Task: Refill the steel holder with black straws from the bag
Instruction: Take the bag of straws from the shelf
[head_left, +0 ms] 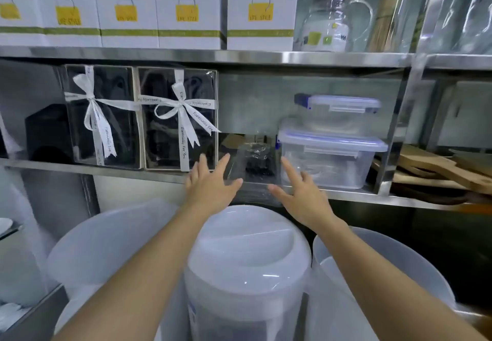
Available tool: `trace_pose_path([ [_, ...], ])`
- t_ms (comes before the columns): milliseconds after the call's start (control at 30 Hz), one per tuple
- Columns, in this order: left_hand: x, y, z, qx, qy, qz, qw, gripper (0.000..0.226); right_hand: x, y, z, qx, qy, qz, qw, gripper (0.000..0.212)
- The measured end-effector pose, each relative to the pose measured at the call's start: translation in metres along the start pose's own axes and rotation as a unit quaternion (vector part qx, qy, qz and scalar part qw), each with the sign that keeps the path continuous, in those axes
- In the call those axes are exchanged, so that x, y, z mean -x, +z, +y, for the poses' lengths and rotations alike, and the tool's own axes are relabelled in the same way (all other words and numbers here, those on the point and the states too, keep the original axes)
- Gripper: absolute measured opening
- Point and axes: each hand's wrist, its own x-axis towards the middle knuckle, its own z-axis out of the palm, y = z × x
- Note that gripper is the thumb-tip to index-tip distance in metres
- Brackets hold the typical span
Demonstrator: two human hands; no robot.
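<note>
A clear plastic bag with black straws (254, 163) lies on the steel shelf (346, 194), between the ribboned gift boxes and the stacked plastic containers. My left hand (210, 181) is stretched toward the bag's left side, fingers spread, holding nothing. My right hand (298, 194) reaches at the bag's right side, fingers also apart and empty. Both hands are at the shelf's front edge, close to the bag; I cannot tell whether they touch it. No steel holder is in view.
Two black gift boxes with white ribbons (178, 120) stand left of the bag. Two clear lidded containers (332, 154) are stacked to its right. White boxes (186, 13) fill the upper shelf. Large translucent lidded tubs (247, 261) stand below my arms. Wooden boards (439, 170) lie at the right.
</note>
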Motion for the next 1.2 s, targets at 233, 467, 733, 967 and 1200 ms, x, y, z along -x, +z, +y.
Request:
trace_pose_path([
  [233, -0.003, 0.003, -0.006, 0.283, -0.08, -0.145, 0.945, 0.044, -0.004, 0.01, -0.004, -0.277, 0.075, -0.151, 0.946, 0.051],
  [467, 0.0, -0.016, 0.002, 0.41, -0.091, -0.071, 0.905, 0.025, -0.002, -0.009, -0.002, -0.404, 0.102, -0.06, 0.907, 0.037],
  [733, 0.012, -0.024, -0.001, 0.266, 0.053, -0.025, 0.962, 0.073, 0.018, -0.059, -0.024, -0.464, 0.072, -0.001, 0.883, 0.03],
  [967, 0.024, -0.051, 0.026, 0.363, 0.072, 0.056, 0.927, 0.032, 0.044, -0.101, -0.03, -0.505, -0.012, -0.028, 0.862, 0.054],
  [1200, 0.045, -0.09, 0.052, 0.458, 0.126, 0.075, 0.877, 0.008, 0.062, -0.133, -0.03, -0.574, -0.137, -0.006, 0.807, 0.075],
])
